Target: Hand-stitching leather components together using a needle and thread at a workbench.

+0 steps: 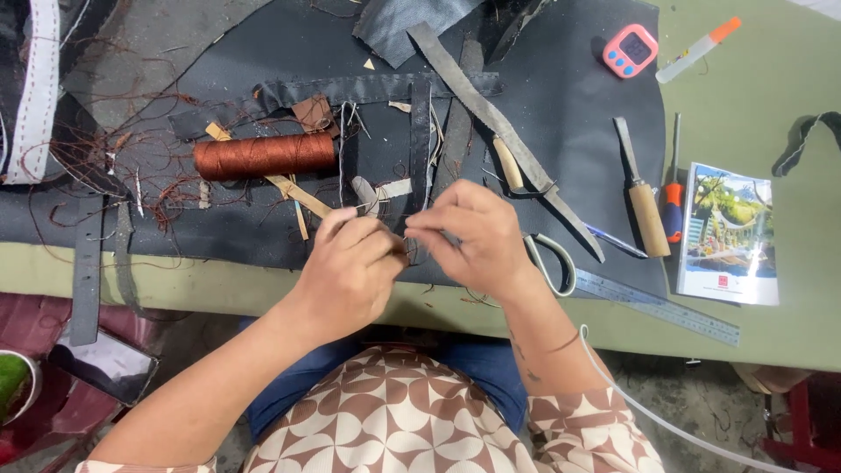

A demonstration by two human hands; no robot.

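Note:
My left hand and my right hand meet at the near edge of a black sheet on the table. Both pinch the lower end of a narrow dark strap that runs away from me, with a thin thread between the fingertips; what exactly each holds is partly hidden. A spool of reddish-brown thread lies just beyond my left hand. Loose brown thread tangles at the left.
Right of my hands lie scissors, a metal ruler, a wooden-handled knife, an awl, a screwdriver, a booklet. A pink timer and marker sit far right. Dark straps hang left.

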